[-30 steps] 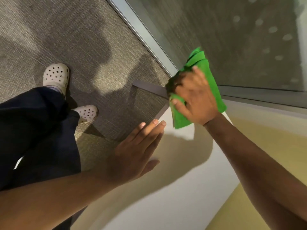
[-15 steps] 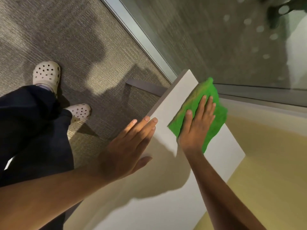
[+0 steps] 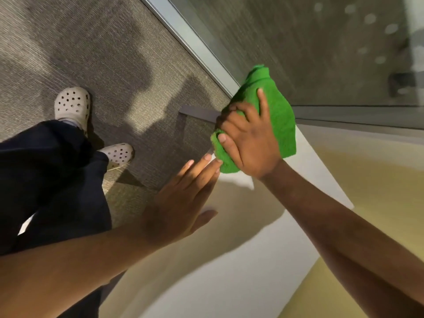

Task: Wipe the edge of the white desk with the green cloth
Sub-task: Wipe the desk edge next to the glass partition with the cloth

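Observation:
The white desk (image 3: pixel 241 260) runs from the bottom middle up to a far corner near the glass. My right hand (image 3: pixel 249 138) grips the green cloth (image 3: pixel 278 115) and holds it wrapped over the desk's left edge at that far corner, fingers curled round the edge. The cloth covers the corner, which is hidden. My left hand (image 3: pixel 181 203) lies flat with fingers apart on the desk near its left edge, its fingertips almost touching the cloth.
Grey carpet (image 3: pixel 103 53) lies left of the desk, with my legs in dark trousers (image 3: pixel 50 184) and pale perforated clogs (image 3: pixel 72 106) on it. A glass wall with a metal frame (image 3: pixel 195 42) stands behind the desk. A yellow surface (image 3: pixel 378 180) borders the desk's right side.
My right hand has moved the cloth from flat on the desktop back over the left edge at the far corner, and closed round it. My left hand stays flat in place.

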`<state>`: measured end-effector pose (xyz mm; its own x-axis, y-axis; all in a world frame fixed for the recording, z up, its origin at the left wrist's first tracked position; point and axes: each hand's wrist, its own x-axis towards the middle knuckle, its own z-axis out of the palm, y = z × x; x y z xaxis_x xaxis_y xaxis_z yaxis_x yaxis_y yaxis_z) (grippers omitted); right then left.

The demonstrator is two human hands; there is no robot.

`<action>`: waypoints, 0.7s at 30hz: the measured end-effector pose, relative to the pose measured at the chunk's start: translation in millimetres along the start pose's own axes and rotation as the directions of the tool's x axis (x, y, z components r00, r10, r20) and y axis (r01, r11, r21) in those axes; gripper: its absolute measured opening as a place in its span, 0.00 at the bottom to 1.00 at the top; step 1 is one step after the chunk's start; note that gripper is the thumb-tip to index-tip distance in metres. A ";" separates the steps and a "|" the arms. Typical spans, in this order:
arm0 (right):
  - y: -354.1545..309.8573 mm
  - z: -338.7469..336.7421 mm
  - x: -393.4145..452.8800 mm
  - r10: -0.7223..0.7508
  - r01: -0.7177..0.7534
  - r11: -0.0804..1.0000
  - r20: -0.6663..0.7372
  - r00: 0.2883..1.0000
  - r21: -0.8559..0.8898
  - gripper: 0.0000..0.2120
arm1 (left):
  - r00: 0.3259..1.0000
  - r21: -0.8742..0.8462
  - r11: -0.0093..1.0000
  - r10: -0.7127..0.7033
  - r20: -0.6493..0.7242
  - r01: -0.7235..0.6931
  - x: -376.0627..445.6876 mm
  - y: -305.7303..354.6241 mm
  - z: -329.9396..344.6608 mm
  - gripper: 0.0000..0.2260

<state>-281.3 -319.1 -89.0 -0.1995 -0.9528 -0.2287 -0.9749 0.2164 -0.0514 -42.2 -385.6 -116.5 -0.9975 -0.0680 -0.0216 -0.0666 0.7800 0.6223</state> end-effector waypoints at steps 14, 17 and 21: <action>43.4 -1.1 18.3 0.379 -0.352 0.917 -0.138 0.915 0.187 0.23 | 0.993 0.026 0.999 0.042 0.113 -0.045 -40.0 -0.2 2.2 0.31; 6.8 -0.6 9.9 0.470 -0.449 0.879 -0.132 0.873 0.160 0.21 | 0.994 -0.003 0.999 0.051 0.101 -0.051 -38.5 0.1 0.2 0.32; -36.2 6.0 -22.6 0.232 -0.226 0.964 -0.030 0.972 0.137 0.21 | 0.995 0.015 0.999 0.035 0.098 -0.037 -38.3 0.1 1.2 0.32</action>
<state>-241.0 -304.1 -87.9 -0.4235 -0.8823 -0.2056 -0.8815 0.4536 -0.1308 -4.1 -382.2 -116.6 -0.9969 0.0206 -0.0760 -0.0303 0.7910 0.6111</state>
